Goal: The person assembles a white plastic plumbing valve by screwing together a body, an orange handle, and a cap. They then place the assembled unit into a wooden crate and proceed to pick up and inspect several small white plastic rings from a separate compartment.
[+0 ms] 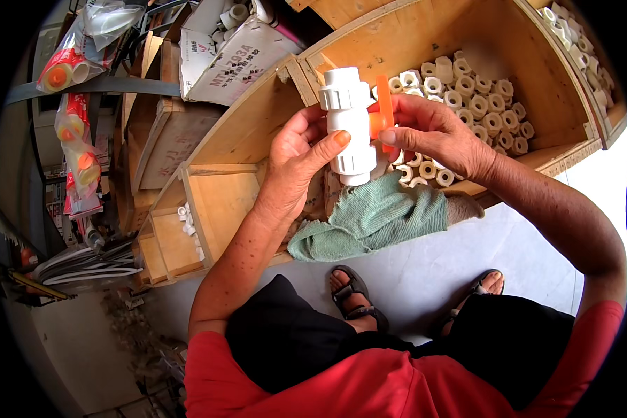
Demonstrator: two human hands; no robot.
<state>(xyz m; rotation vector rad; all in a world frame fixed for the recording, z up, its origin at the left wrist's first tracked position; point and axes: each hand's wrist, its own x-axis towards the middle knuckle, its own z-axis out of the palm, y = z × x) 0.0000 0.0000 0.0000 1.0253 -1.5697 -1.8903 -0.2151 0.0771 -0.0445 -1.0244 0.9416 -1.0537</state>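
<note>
A white plastic ball valve [347,125] with ribbed union nuts at both ends stands roughly upright between my hands, above the wooden bin. My left hand [296,157] wraps round its body from the left, the thumb lying across the front. On its right side sits an orange handle [384,108]. My right hand [435,132] pinches that handle, thumb in front and fingers behind, some of them hidden. Just below the valve, a green cloth [380,219] drapes over the bin's front edge.
Many white plastic fittings [477,104] fill the bin on the right. Wooden compartments [223,202] run to the left, one with a few small white pieces [186,219]. A white carton [233,59] of fittings stands behind. Bagged orange-and-white parts [76,125] hang at far left.
</note>
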